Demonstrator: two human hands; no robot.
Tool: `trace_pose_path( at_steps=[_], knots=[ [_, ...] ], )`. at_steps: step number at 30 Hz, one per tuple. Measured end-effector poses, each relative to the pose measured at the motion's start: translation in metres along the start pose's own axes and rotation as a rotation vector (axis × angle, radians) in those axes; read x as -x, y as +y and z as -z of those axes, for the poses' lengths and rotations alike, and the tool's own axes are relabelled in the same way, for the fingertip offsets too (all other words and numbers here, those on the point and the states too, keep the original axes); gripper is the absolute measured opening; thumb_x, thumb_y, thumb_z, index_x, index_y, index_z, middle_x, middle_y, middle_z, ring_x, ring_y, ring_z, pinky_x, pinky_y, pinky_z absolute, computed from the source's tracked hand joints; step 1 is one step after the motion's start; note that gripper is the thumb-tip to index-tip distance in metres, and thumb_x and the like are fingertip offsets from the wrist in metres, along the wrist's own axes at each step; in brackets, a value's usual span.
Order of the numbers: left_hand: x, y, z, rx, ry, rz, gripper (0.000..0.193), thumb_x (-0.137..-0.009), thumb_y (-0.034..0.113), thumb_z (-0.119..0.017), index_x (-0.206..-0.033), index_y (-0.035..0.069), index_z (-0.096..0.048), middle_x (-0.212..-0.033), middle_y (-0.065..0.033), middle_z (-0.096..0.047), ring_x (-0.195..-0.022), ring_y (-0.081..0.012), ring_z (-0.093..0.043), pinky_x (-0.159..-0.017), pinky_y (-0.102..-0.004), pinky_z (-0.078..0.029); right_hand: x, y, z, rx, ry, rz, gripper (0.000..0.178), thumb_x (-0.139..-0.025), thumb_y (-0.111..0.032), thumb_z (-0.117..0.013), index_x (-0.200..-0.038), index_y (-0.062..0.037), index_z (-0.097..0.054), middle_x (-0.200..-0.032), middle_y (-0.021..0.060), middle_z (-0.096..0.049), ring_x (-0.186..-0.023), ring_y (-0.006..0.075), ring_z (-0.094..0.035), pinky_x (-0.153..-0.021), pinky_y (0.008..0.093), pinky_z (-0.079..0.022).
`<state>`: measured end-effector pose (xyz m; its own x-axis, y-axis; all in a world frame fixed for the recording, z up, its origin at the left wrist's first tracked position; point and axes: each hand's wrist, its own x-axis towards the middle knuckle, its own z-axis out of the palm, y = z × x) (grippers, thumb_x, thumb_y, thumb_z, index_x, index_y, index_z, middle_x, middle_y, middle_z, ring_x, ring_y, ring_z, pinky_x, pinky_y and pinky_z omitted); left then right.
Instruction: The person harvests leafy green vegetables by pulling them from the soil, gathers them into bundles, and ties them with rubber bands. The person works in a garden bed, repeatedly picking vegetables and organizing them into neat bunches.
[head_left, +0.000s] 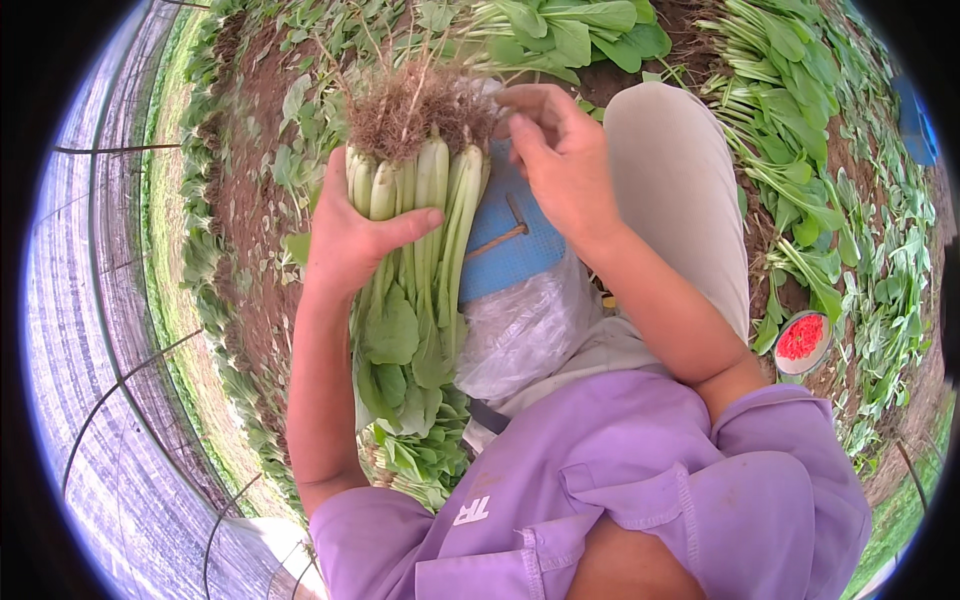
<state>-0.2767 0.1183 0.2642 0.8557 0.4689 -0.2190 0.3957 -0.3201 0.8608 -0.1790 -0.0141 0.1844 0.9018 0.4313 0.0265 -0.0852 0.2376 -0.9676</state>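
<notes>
My left hand (345, 235) is wrapped round a bunch of leafy greens (432, 185), its thumb lying across the pale stems. The bunch is held with its brown, tangled roots (405, 110) at the far end and its leaves hanging toward me. Beside the right edge of the roots is my right hand (568, 165), with fingers curled and thumb drawn in toward the index finger. What those fingertips hold, if anything, is too small to make out. Behind the stems lies a blue perforated plastic surface (515, 250), with a thin brown stick-like piece (497, 240) on it.
Clear plastic sheeting (530, 320) lies over my lap. More pulled greens rest on the soil ahead (570, 35), along the right (785, 130) and below my left arm (425, 455). A round bowl of small red pieces (801, 342) stands at right. Netting on hoops (90, 300) runs at left.
</notes>
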Motion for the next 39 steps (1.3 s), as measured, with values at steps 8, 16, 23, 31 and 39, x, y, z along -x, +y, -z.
trace_pose_path(
  at_steps=[8,16,23,31,39],
  knots=[
    [0.005,-0.009,0.007,-0.106,-0.012,-0.059,0.084,-0.051,0.020,-0.080,-0.117,-0.003,-0.033,-0.104,-0.0145,-0.053,-0.095,-0.0195,-0.052,-0.084,-0.0294,-0.040,0.011,-0.018,-0.016,0.208,-0.061,0.159,0.017,-0.071,-0.015,-0.062,-0.079,0.0000,-0.059,-0.067,0.0090,-0.057,-0.049,0.0170,-0.051,-0.049,0.0283,-0.041],
    [0.008,-0.006,0.004,0.005,0.011,-0.027,0.086,-0.060,0.033,-0.076,-0.121,-0.004,-0.029,-0.109,-0.0150,-0.049,-0.099,-0.0199,-0.049,-0.085,-0.0304,-0.039,0.005,-0.015,-0.014,0.080,-0.249,-0.014,0.020,-0.072,-0.014,-0.066,-0.081,0.0015,-0.058,-0.059,-0.0052,-0.043,-0.053,0.0030,-0.036,-0.046,0.0184,-0.029],
    [0.004,-0.004,0.006,0.019,-0.081,-0.015,0.084,-0.063,0.031,-0.074,-0.123,-0.004,-0.026,-0.109,-0.0141,-0.049,-0.099,-0.0194,-0.049,-0.085,-0.0298,-0.039,0.005,-0.020,-0.013,0.097,-0.255,-0.049,0.027,-0.066,-0.020,-0.068,-0.078,0.0020,-0.059,-0.059,0.0014,-0.051,-0.054,0.0072,-0.044,-0.049,0.0223,-0.036],
    [-0.002,-0.003,0.007,-0.367,-0.070,-0.111,0.099,-0.050,0.042,-0.079,-0.122,-0.003,-0.027,-0.107,-0.0194,-0.051,-0.100,-0.0251,-0.050,-0.086,-0.0328,-0.040,0.001,-0.015,-0.009,-0.021,-0.284,-0.096,0.022,-0.071,-0.015,-0.068,-0.080,0.0019,-0.058,-0.068,-0.0007,-0.053,-0.062,0.0044,-0.044,-0.056,0.0192,-0.036],
    [-0.005,-0.015,0.003,-0.332,0.080,-0.130,0.098,-0.049,0.046,-0.078,-0.120,-0.003,-0.031,-0.105,-0.0202,-0.053,-0.097,-0.0268,-0.053,-0.084,-0.0334,-0.041,0.006,-0.007,-0.010,-0.110,-0.214,-0.063,0.024,-0.068,-0.017,-0.068,-0.076,0.0021,-0.057,-0.064,0.0006,-0.052,-0.057,0.0067,-0.044,-0.053,0.0229,-0.039]
  ],
)
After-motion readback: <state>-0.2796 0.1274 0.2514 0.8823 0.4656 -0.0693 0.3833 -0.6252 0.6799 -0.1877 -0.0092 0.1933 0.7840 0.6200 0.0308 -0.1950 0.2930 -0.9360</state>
